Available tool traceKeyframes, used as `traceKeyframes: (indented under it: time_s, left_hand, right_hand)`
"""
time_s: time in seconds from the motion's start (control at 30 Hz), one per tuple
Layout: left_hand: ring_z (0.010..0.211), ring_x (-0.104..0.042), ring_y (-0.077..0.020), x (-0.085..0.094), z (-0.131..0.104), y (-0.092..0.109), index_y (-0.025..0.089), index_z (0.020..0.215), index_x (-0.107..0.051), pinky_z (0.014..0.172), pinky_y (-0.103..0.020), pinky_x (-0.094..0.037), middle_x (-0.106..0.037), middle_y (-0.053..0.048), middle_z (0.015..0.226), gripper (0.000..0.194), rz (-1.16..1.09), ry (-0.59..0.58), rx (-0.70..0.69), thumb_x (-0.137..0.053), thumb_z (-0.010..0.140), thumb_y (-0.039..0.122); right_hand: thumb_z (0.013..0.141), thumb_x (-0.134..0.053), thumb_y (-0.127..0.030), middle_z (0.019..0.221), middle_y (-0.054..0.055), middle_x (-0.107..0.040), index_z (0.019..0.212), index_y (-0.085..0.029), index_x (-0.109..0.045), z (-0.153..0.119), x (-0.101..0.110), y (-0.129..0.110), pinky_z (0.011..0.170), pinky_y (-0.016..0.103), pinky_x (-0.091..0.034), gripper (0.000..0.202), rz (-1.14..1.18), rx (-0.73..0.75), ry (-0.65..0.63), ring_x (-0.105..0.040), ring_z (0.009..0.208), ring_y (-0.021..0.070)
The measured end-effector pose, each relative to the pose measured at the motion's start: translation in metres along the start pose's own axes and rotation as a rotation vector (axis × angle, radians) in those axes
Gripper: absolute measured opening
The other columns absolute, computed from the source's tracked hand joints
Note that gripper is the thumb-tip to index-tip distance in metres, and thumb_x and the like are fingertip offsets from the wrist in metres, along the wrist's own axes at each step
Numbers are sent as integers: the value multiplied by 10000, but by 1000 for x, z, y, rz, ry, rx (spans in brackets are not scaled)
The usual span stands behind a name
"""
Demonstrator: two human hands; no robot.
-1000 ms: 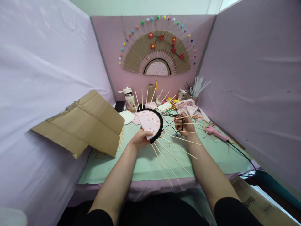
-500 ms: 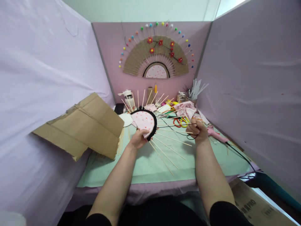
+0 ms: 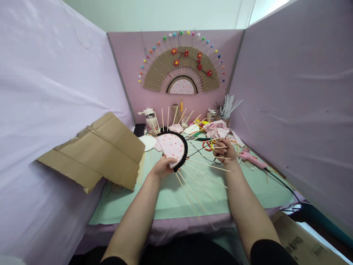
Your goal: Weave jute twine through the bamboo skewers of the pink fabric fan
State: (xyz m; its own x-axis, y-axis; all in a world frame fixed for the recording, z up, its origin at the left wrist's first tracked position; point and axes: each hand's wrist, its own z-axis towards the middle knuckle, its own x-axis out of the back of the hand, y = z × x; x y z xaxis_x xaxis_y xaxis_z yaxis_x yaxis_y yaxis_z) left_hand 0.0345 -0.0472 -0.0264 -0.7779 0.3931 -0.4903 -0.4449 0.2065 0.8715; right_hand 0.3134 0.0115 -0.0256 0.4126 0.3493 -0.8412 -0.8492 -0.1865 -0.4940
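Note:
My left hand [image 3: 163, 167] grips the lower edge of a half-round fan base [image 3: 172, 146] covered in pink dotted cloth, thumb on top. A thick black trim [image 3: 185, 149] runs round its curved edge. Thin wooden sticks [image 3: 205, 179] fan out from that edge, upward and to the right. My right hand [image 3: 224, 151] is closed on a black cord [image 3: 202, 149], which stretches from the trim between the sticks; a loose loop hangs below the fingers. Some stick tips pass right by this hand.
A folded cardboard sheet [image 3: 102, 147] leans at left beside a white oval piece [image 3: 147, 142]. Scissors [image 3: 208, 146], crumpled pink cloth [image 3: 216, 129] and a pink glue gun [image 3: 253, 159] lie at right. Behind stand a bottle [image 3: 150, 119] and a finished fan [image 3: 182, 68] on the wall.
The fan base has turned slightly and come a little lower and to the right. My right hand has moved a little left, nearer the base, and the cord hangs slacker.

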Motion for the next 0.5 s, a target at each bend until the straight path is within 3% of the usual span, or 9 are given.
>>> traceKeyframes:
  time_s: [0.17,0.33,0.5]
  left_hand:
    - [732,-668,-220,-1,-2,-1,90,1087,-618,534,-263,-522,-696,-165,989,457,2,-75,33,-647,632,121]
    - [955,-640,-320,-3,-3,-2,64,1082,-617,755,-393,-529,-655,-213,1083,449,-35,-180,51,-623,635,101]
    - [1023,-611,-341,-6,-2,-2,94,1178,-566,713,-365,-540,-619,-208,1165,552,-57,-205,18,-597,627,77]
  right_hand:
    - [761,-623,-137,486,-102,-443,668,-194,-399,7,5,5,314,86,-325,250,-33,-51,35,-403,352,12]
    - [757,-614,-115,476,-101,-432,640,-194,-352,10,4,6,327,80,-348,298,-52,-85,53,-404,345,5]
    - [729,-648,-121,498,-97,-455,653,-195,-379,10,1,9,316,81,-368,289,-61,-94,110,-422,352,11]
